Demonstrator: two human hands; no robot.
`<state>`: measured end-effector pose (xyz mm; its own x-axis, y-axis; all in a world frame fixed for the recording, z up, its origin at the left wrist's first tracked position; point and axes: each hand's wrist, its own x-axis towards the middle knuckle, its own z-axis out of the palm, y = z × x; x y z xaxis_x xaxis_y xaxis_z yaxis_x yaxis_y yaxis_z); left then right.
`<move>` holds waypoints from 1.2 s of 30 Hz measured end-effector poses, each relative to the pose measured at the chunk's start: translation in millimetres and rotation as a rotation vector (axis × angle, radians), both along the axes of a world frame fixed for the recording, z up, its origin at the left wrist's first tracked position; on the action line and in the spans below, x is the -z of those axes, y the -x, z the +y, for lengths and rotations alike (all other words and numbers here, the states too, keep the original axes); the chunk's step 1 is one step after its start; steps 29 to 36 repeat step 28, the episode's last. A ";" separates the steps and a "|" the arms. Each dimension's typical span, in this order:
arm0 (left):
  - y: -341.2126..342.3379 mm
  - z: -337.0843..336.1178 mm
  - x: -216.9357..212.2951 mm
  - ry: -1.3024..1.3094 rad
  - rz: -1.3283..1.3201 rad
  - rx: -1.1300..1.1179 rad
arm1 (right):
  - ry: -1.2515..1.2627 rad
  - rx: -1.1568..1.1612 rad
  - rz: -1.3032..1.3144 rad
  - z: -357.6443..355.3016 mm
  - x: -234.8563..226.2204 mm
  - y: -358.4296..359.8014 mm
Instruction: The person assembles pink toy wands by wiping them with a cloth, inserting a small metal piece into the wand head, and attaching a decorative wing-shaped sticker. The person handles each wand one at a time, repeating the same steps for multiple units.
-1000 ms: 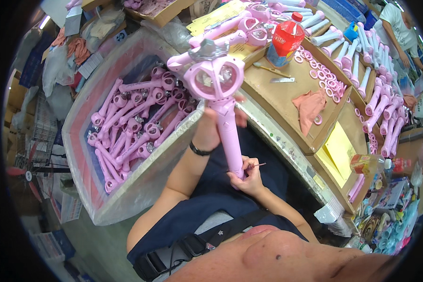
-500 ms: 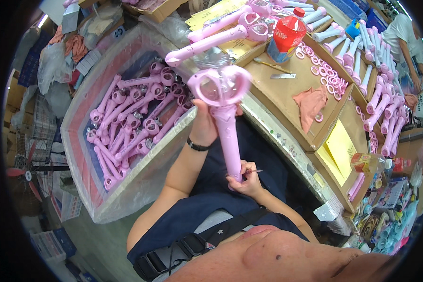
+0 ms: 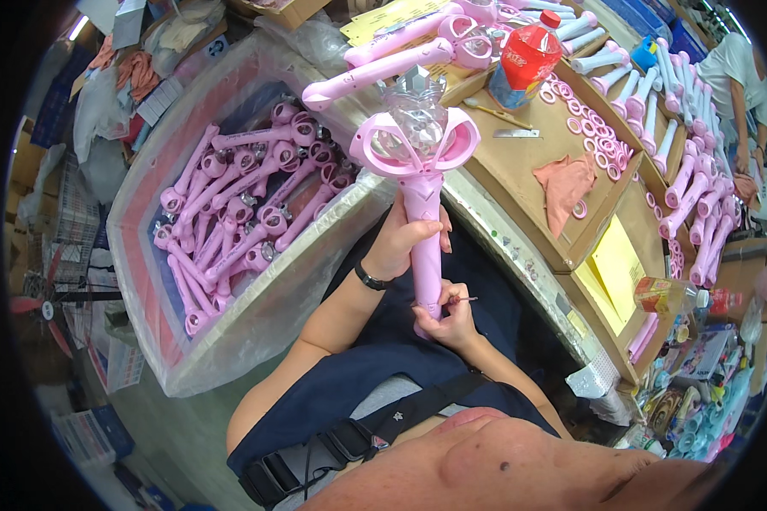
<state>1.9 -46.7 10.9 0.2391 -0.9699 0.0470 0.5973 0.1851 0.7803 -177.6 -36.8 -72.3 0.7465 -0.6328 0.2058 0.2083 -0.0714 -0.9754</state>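
A pink toy wand (image 3: 423,194), with a clear globe, a clear crown and a pink loop frame at its head, stands roughly upright in front of me. My left hand (image 3: 398,241) is wrapped round its upper handle, thumb across the front. Lower down, my right hand (image 3: 453,322) grips the handle's bottom end. A thin dark stick (image 3: 462,299) pokes out from between the right fingers; its kind is too small to tell. Just beyond the held wand's head, another pink wand (image 3: 375,75) lies across the table edge.
A plastic-lined bin (image 3: 260,328) of pink wands (image 3: 230,204) stands at left. To the right, a cardboard tray (image 3: 507,166) holds pink rings (image 3: 602,140), a cloth (image 3: 564,187) and a red-labelled bottle (image 3: 528,64). More wands (image 3: 699,187) lie farther right, near a person (image 3: 733,77).
The wand's head has tipped up and shifted right, bringing its crown into clear sight. My left hand has moved from just under the head down onto the upper handle. The right hand stays at the bottom.
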 end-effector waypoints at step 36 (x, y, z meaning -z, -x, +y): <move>-1.7 11.3 15.6 0.002 -0.815 -0.762 | -0.221 -0.091 -0.163 -22.5 -34.9 25.9</move>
